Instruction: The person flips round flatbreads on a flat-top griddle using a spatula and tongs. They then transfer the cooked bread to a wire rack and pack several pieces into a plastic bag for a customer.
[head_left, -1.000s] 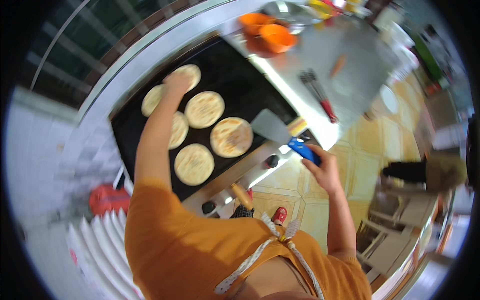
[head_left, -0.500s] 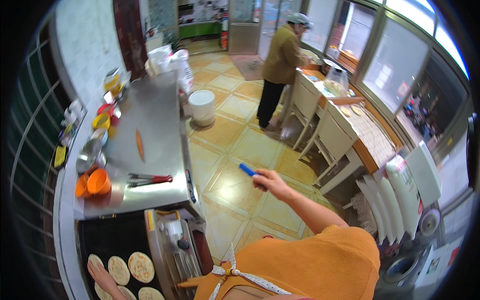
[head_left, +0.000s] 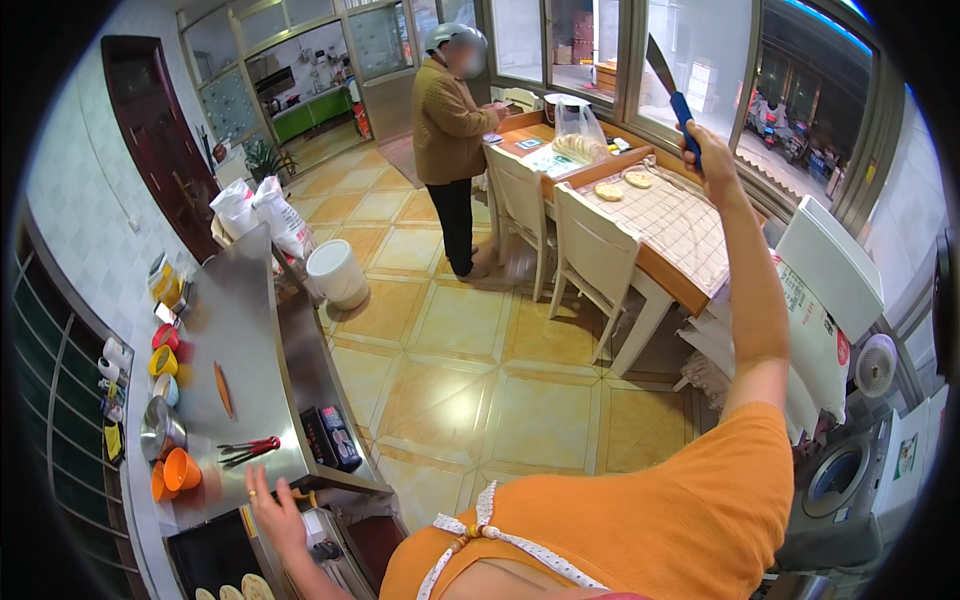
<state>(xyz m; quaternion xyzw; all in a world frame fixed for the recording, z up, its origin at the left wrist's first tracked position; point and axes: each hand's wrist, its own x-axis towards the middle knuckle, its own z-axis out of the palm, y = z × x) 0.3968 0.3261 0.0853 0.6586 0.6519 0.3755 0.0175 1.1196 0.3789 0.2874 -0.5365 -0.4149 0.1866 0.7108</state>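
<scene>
Raised at the right, my right hand (head_left: 708, 160) is closed around the blue handle of a knife (head_left: 664, 72). Its long, narrow metal blade points up and to the left, in front of the window. My left hand (head_left: 277, 515) is open with spread fingers and holds nothing. It hovers by the near edge of the steel counter, just below red-handled tongs (head_left: 250, 451). Beside it, at the lower left, a black griddle (head_left: 212, 553) carries several round flatbreads (head_left: 255, 588), partly cut off by the picture's edge.
A rolling pin (head_left: 223, 390), orange bowls (head_left: 182, 469) and a metal pot (head_left: 160, 428) stand on the steel counter (head_left: 245, 330). A person (head_left: 447, 140) in a helmet stands at the far table, where two flatbreads (head_left: 624, 185) lie on a gridded cloth. White chairs (head_left: 592, 245) and a white bucket (head_left: 338, 274) stand on the floor.
My right hand has swung up and right with the knife, whose blade now shows clearly. My left hand has left the flatbreads and risen beside the counter. The view has turned toward the window tables.
</scene>
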